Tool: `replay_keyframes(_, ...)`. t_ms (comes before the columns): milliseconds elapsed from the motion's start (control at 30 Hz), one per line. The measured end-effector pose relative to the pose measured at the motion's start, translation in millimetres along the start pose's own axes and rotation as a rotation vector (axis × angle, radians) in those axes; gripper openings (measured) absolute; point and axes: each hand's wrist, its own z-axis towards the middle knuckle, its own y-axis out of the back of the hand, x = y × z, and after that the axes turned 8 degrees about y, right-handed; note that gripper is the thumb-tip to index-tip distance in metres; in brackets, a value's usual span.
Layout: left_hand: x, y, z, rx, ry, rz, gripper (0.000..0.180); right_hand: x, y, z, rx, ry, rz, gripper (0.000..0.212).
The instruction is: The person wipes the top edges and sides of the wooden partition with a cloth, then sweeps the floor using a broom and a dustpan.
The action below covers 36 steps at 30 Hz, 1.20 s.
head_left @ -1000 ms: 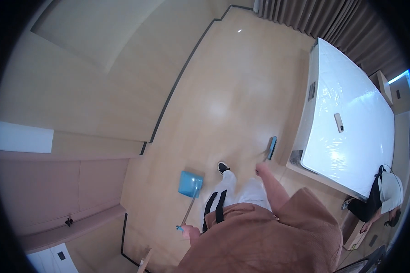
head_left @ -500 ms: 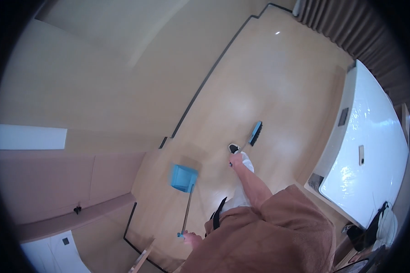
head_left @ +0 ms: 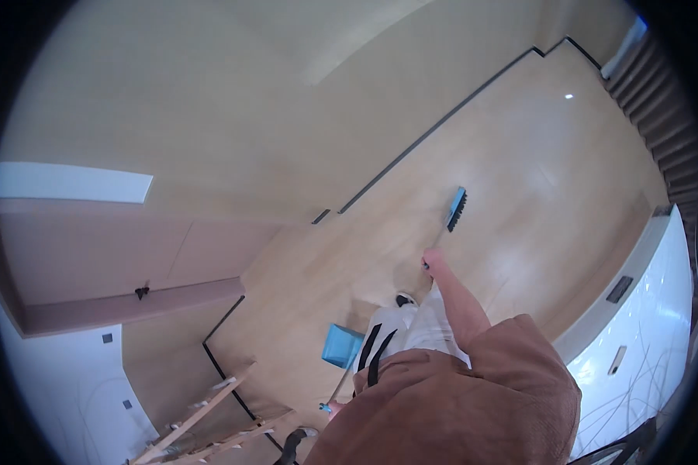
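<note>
My right hand (head_left: 434,260) is closed round the thin handle of a broom, reaching ahead of my body. The broom head (head_left: 457,209), blue with black bristles, lies beyond that hand, over the wood floor; contact with the floor is hard to tell. My left hand (head_left: 334,409), low at my left side, is wrapped round the blue-tipped end of a long-handled dustpan's stick and is partly hidden by my brown top. The blue dustpan (head_left: 340,346) hangs or rests beside my white trousers, which cover part of it. One of my shoes (head_left: 405,299) shows between the two tools.
A beige wall with dark skirting (head_left: 442,124) runs along the left. A pinkish door (head_left: 116,252) and a wooden rack (head_left: 190,422) stand at lower left, near a dark trouser leg with a shoe (head_left: 306,432). A glossy white table (head_left: 636,333) and brown curtain (head_left: 659,124) are at right.
My view has turned and moved, shifting the room. My right arm stretches farther ahead with the broom. The dustpan is now nearer my legs, and the rack and dark leg have come into view.
</note>
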Motion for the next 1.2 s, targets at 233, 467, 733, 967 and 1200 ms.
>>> replay_keyframes(233,-46,-20,5,-0.008,0.158,-0.098,0.026,42,40,5,-0.423,-0.66,1.307,0.02)
replay_keyframes(467,-101,-45,51,-0.011,0.315,-0.185,0.026,109,-1,32,-0.136,-0.244,0.575,0.018)
replay_keyframes(733,-192,-83,112,0.067,0.573,-0.196,0.026,191,-147,123,0.036,-0.42,0.626,0.021)
replay_keyframes(967,-158,-90,220,0.17,0.587,-0.403,0.026,362,-149,173,0.322,-0.438,0.876,0.02)
replay_keyframes(1200,-138,-79,242,0.018,0.239,-0.207,0.028,424,-221,272,0.48,-0.489,0.724,0.02)
